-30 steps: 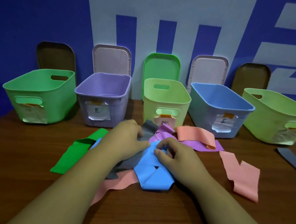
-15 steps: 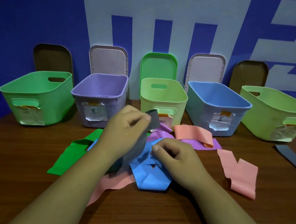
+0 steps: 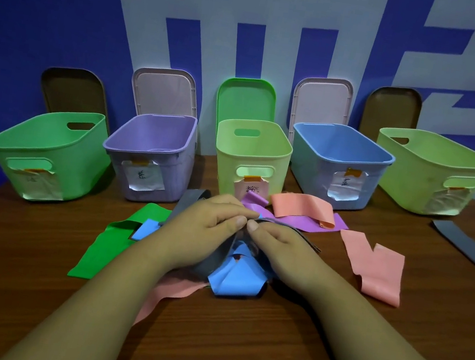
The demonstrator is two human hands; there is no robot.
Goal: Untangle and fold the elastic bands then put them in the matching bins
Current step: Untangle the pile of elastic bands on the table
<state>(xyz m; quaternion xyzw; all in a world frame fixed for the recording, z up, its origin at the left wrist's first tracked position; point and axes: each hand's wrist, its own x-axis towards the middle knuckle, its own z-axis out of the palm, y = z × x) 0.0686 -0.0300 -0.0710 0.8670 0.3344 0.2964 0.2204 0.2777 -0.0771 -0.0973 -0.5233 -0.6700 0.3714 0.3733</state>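
Left hand: fingers curled, thumb and forefinger pinching the grey band.
Right hand: fingers curled close together, thumb tip meeting the left thumb tip, pinching the same band.
Grey band: held up between both sets of fingertips. One end trails past the left knuckles, the other past the right knuckles, and a fold hangs below the thumbs.
Blue band: crumpled under the palms, on the wooden table.
Green band: flat, left of the left fingers.
Pink band: under the left wrist.
Purple band: just beyond the right fingers, with the orange band lying over it.
Second pink band: right of the right fingers, apart.
Bins: an open row beyond the fingertips. The yellow-green bin is straight ahead, the purple bin and green bin to the left, and the blue bin to the right.
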